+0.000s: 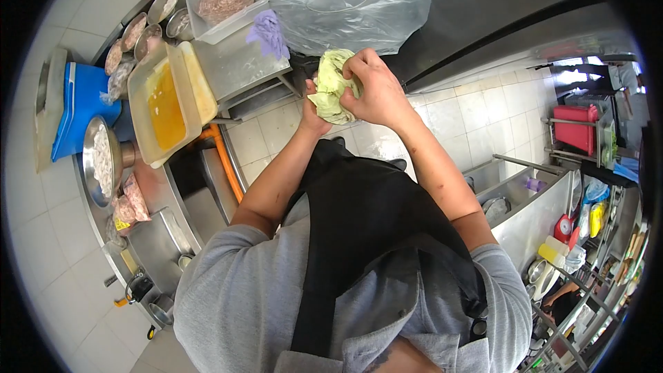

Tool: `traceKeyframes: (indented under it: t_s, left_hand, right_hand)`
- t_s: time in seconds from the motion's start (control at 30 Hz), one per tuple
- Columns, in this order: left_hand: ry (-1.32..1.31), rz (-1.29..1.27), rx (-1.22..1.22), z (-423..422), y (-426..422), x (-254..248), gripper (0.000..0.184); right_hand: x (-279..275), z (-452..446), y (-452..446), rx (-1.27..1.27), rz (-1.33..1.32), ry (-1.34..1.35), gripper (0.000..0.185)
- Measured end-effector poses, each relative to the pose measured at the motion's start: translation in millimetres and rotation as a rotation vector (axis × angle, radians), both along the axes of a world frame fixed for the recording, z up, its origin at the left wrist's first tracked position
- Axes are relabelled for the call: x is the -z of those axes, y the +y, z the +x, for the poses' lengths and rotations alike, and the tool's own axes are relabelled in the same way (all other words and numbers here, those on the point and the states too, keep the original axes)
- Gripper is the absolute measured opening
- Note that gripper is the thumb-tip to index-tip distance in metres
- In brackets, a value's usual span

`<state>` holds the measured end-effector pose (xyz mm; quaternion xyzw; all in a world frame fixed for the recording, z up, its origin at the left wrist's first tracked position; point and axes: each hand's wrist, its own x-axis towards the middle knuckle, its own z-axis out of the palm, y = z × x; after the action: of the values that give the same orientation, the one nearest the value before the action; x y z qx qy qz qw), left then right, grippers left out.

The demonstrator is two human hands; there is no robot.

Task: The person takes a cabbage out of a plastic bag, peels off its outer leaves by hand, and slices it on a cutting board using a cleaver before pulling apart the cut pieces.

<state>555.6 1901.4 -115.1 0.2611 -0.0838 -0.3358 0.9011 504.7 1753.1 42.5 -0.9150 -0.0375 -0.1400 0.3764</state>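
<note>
Fingers (357, 68) on greens (332, 83), beside table edge (255, 84)

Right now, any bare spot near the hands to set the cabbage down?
Yes: bare steel on the table, bordered by the pink-filled tub, purple cloth and pale board. Crowded: beyond that board, where the yellow-liquid tray and blue container sit close. The left hand holds the cabbage, the right hand on it.

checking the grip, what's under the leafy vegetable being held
The left hand shows partly beneath the leafy vegetable; much of that hand is covered, and anything else directly beneath is hidden.
</note>
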Motion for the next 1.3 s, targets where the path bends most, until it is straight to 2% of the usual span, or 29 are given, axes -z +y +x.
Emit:
traceKeyframes:
  t_s: [0.13,0.2,0.23,0.3,0.33,0.4,0.47,0.53,0.57,0.6,0.7,0.73,0.8,0.87,0.93,0.97,1.0,1.03,1.07,1.2,1.27,1.3]
  left_hand:
    - [0.016,-0.035,0.050,0,-1,3,0.095]
    - [0.037,-0.059,0.072,-1,-1,-4,0.095]
    - [0.056,-0.065,0.077,-2,0,-8,0.094]
    - [0.075,-0.080,0.079,-1,-1,-17,0.095]
    - [0.076,-0.081,0.076,-2,-1,-19,0.095]
    - [0.109,-0.127,0.030,0,-3,-22,0.097]
    - [0.131,-0.137,0.043,2,-2,-23,0.097]
    - [0.204,-0.177,0.035,5,-2,-19,0.095]
    - [0.204,-0.177,0.035,5,-2,-19,0.095]
    - [0.218,-0.182,0.020,6,-1,-18,0.094]
    - [0.226,-0.166,0.000,7,2,-19,0.092]
    - [0.223,-0.146,-0.006,7,4,-20,0.091]
    - [0.217,-0.137,-0.004,9,7,-15,0.091]
    - [0.209,-0.128,-0.004,11,11,-7,0.090]
    - [0.136,-0.170,0.023,9,13,3,0.085]
    - [0.135,-0.170,0.024,7,13,6,0.085]
    - [0.154,-0.188,0.016,5,14,7,0.083]
    - [0.171,-0.206,0.005,6,15,8,0.081]
    - [0.170,-0.204,-0.001,5,15,9,0.081]
    - [0.090,-0.180,-0.080,0,12,2,0.076]
    - [0.074,-0.150,-0.095,2,10,-4,0.072]
    - [0.076,-0.130,-0.114,2,9,-6,0.066]
  right_hand:
    - [3,0,-8,-0.088,-0.007,0.017,0.022]
    - [2,-3,-14,-0.147,0.155,-0.006,0.017]
    - [3,-6,-21,-0.151,0.154,-0.006,0.017]
    - [6,-11,-37,-0.260,0.397,0.117,0.011]
    - [10,-14,-42,-0.263,0.396,0.119,0.011]
    - [27,-22,-51,-0.284,0.942,0.337,0.009]
    - [47,-29,-57,-0.306,0.982,0.358,0.009]
    - [62,-35,-59,-0.406,1.430,0.274,0.014]
    - [68,-36,-60,-0.413,1.522,0.248,0.017]
    - [73,-38,-62,-0.413,1.522,0.248,0.017]
    - [80,-40,-67,-0.128,1.427,0.188,0.019]
    - [81,-39,-68,-0.125,1.429,0.186,0.019]
    - [82,-33,-72,0.236,1.329,0.197,0.018]
    - [100,-24,-80,0.275,1.299,0.190,0.024]
    - [114,-20,-80,0.403,1.165,0.362,0.034]
    - [123,-23,-79,0.527,0.834,0.476,0.039]
    - [135,-20,-77,0.496,0.326,0.354,0.036]
    - [142,-26,-83,0.435,0.331,0.332,0.033]
    - [106,-31,-68,0.374,0.336,0.313,0.031]
    - [56,-35,-11,0.297,0.476,0.258,0.030]
    - [33,-32,12,0.190,0.108,-0.190,0.035]
    - [33,-31,14,0.194,0.108,-0.192,0.035]
